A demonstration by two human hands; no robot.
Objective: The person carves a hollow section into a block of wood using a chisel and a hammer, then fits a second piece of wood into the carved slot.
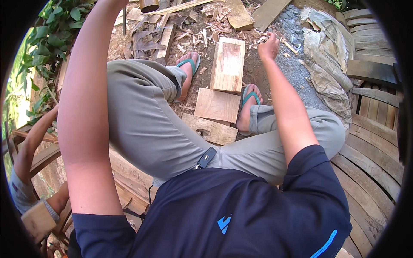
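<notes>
See the wooden block (229, 60) just left of the curled right hand (269, 48), lying lengthwise near-to-far. Can't tell whether holding anything there; can't see the left hand.

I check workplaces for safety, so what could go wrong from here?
The wooden block lies between two feet in open flip-flops; if it shifted, it might strike the bare toes. The ungloved right hand is close to scattered wood chips, so a splinter seems possible.
</notes>
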